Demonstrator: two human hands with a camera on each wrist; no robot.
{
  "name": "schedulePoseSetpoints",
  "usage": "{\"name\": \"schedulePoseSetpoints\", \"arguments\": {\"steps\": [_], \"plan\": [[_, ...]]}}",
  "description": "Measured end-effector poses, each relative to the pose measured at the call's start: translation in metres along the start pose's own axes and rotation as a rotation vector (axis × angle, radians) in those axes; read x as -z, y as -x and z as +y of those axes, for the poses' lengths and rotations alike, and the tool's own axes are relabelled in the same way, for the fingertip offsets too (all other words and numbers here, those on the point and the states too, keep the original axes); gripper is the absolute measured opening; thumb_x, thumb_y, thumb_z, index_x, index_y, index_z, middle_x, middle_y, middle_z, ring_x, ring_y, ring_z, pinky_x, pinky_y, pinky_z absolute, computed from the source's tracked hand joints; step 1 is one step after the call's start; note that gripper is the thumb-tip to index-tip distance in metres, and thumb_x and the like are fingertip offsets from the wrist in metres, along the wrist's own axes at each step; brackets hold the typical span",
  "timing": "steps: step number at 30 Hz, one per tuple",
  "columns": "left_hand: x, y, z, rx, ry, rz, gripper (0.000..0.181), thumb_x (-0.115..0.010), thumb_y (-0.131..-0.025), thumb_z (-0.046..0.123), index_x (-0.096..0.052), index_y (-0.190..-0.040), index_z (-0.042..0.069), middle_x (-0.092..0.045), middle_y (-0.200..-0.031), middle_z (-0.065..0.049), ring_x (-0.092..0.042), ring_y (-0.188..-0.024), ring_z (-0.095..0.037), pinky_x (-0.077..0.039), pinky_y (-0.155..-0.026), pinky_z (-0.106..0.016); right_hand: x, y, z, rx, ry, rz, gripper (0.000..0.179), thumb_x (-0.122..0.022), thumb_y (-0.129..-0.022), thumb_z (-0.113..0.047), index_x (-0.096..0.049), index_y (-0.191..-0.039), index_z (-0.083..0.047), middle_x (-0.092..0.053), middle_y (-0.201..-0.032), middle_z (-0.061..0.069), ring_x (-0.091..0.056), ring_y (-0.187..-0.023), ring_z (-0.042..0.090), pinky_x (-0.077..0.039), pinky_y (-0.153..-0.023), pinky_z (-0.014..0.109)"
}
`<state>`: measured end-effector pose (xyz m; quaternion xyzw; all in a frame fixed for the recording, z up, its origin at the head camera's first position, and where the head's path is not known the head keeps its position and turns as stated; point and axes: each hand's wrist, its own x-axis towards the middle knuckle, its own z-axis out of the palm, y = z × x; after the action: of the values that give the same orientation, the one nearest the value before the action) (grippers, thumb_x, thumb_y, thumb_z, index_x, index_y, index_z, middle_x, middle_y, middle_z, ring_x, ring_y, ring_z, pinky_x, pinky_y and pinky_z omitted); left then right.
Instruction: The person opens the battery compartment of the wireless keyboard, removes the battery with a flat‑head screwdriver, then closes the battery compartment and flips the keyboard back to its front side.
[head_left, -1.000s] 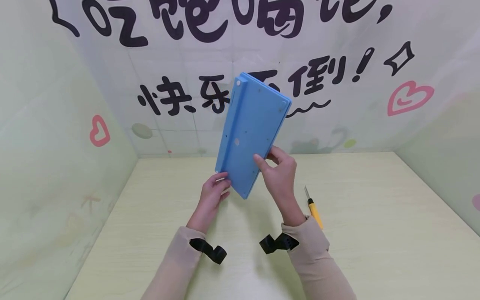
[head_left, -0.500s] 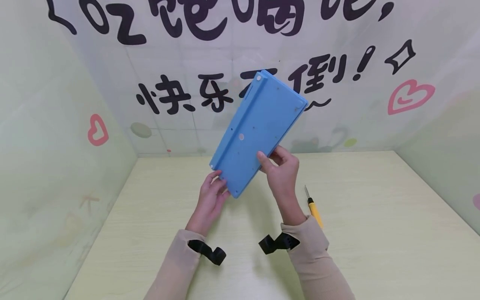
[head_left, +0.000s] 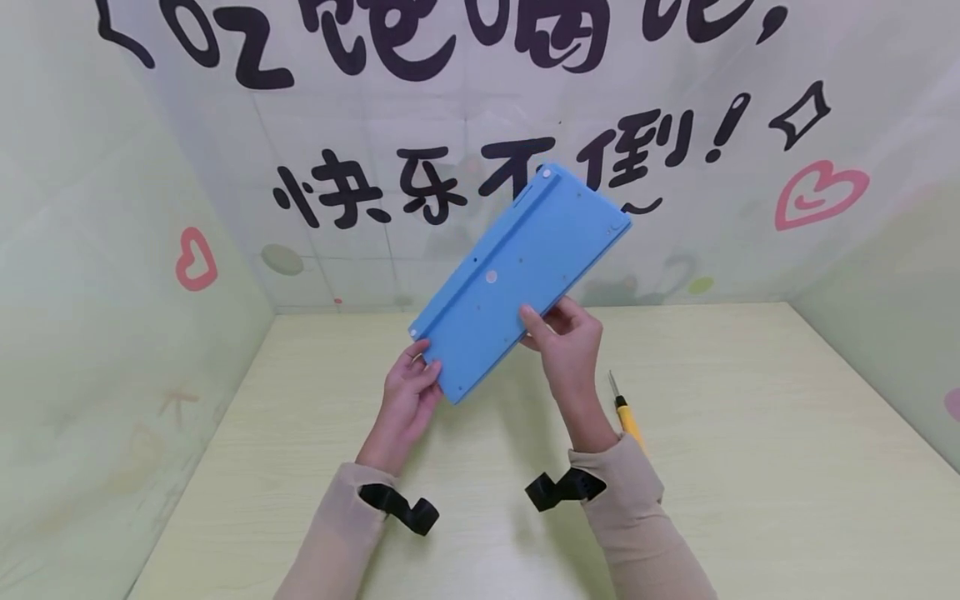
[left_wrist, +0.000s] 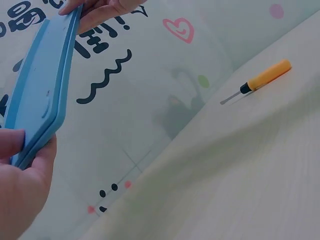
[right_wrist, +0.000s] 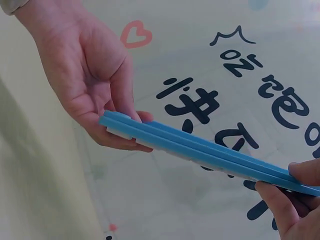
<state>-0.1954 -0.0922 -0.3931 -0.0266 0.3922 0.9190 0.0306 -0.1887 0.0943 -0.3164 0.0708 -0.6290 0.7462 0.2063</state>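
A blue keyboard is held up above the table, its underside toward the head camera. Small screws, round pale feet and a raised ridge along one long edge show on that face. My left hand pinches its lower left end, thumb on the underside. Further along the near long edge, my right hand grips it with the thumb on the underside and the fingers behind. Seen edge-on in the right wrist view, the keyboard spans both hands, with a strip of white along its lower side.
To the right of my right forearm, a screwdriver with a yellow handle lies on the pale wooden table. Behind stands a fabric backdrop with black lettering and pink hearts. Side panels rise along the table's left and right edges.
The keyboard has turned clockwise, its upper end swinging right and then dropping a little. My left hand has shifted left with the lower end; my right hand keeps its grip, moving slightly right.
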Motion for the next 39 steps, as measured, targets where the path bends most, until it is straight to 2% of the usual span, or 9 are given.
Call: {"name": "schedulePoseSetpoints", "arguments": {"steps": [2,6,9,13,17,22,29,35,39], "plan": [[0.001,0.001,0.001,-0.017,-0.007,0.010,0.032,-0.041,-0.088,-0.016,-0.046,-0.109,0.008,-0.038,-0.130,-0.018,-0.048,-0.111,-0.028,-0.044,-0.089,-0.036,0.002,0.000,0.002,-0.018,-0.014,-0.003,0.029,-0.069,-0.081,-0.005,-0.062,-0.107,0.007,-0.063,-0.093,0.018,-0.066,-0.080,0.021,-0.053,-0.064,0.035],[0.005,0.007,0.005,-0.071,-0.025,-0.023,0.030,-0.052,-0.085,-0.012,-0.050,-0.108,0.008,-0.044,-0.124,-0.019,-0.052,-0.105,-0.024,-0.047,-0.084,-0.033,0.008,0.000,0.005,-0.054,-0.039,-0.030,0.029,-0.070,-0.080,-0.005,-0.062,-0.104,0.009,-0.063,-0.086,0.015,-0.065,-0.075,0.018,-0.053,-0.066,0.035],[0.010,0.009,0.008,-0.091,-0.047,-0.023,0.030,-0.057,-0.084,-0.009,-0.051,-0.107,0.009,-0.046,-0.122,-0.018,-0.053,-0.102,-0.021,-0.048,-0.079,-0.029,0.012,-0.001,0.005,-0.066,-0.049,-0.055,0.030,-0.068,-0.082,-0.006,-0.061,-0.106,0.011,-0.063,-0.086,0.013,-0.064,-0.075,0.018,-0.053,-0.068,0.037],[0.017,0.007,0.012,-0.061,-0.062,0.056,0.031,-0.050,-0.086,-0.013,-0.051,-0.104,0.011,-0.047,-0.120,-0.016,-0.057,-0.095,-0.019,-0.049,-0.075,-0.028,0.018,-0.003,0.006,-0.081,-0.052,-0.081,0.027,-0.067,-0.083,-0.007,-0.060,-0.102,0.011,-0.061,-0.084,0.011,-0.063,-0.075,0.017,-0.052,-0.071,0.042],[0.021,0.005,0.015,-0.029,-0.053,0.097,0.032,-0.044,-0.087,-0.016,-0.051,-0.102,0.011,-0.050,-0.114,-0.013,-0.059,-0.091,-0.018,-0.049,-0.073,-0.027,0.023,-0.006,0.007,-0.100,-0.039,-0.113,0.024,-0.067,-0.083,-0.008,-0.057,-0.093,0.012,-0.058,-0.078,0.010,-0.060,-0.072,0.018,-0.050,-0.073,0.045],[0.025,0.007,0.020,-0.021,-0.046,0.103,0.033,-0.042,-0.088,-0.017,-0.051,-0.101,0.011,-0.046,-0.119,-0.015,-0.059,-0.093,-0.019,-0.050,-0.077,-0.029,0.030,-0.010,0.004,-0.099,-0.035,-0.100,0.029,-0.066,-0.084,-0.009,-0.058,-0.102,0.012,-0.061,-0.083,0.008,-0.061,-0.079,0.023,-0.052,-0.072,0.040],[0.034,0.010,0.024,-0.003,-0.068,0.092,0.034,-0.039,-0.089,-0.016,-0.049,-0.104,0.012,-0.035,-0.133,-0.019,-0.055,-0.101,-0.020,-0.047,-0.083,-0.030,0.047,-0.019,-0.003,-0.104,-0.018,-0.054,0.036,-0.066,-0.084,-0.009,-0.055,-0.110,0.014,-0.062,-0.086,0.006,-0.063,-0.080,0.018,-0.052,-0.070,0.036],[0.039,0.014,0.031,0.017,-0.105,0.104,0.033,-0.041,-0.088,-0.017,-0.048,-0.106,0.010,-0.038,-0.129,-0.016,-0.054,-0.100,-0.019,-0.048,-0.081,-0.028,0.061,-0.027,-0.010,-0.111,-0.062,-0.017,0.031,-0.068,-0.082,-0.006,-0.058,-0.107,0.011,-0.062,-0.085,0.007,-0.063,-0.076,0.016,-0.052,-0.069,0.037],[0.042,0.018,0.039,0.015,-0.163,0.102,0.033,-0.041,-0.088,-0.017,-0.048,-0.107,0.010,-0.042,-0.123,-0.013,-0.051,-0.103,-0.019,-0.047,-0.079,-0.028,0.070,-0.032,-0.013,-0.118,0.003,-0.045,0.041,-0.068,-0.082,-0.009,-0.056,-0.116,0.011,-0.060,-0.090,0.007,-0.062,-0.077,0.014,-0.052,-0.067,0.032]]}}
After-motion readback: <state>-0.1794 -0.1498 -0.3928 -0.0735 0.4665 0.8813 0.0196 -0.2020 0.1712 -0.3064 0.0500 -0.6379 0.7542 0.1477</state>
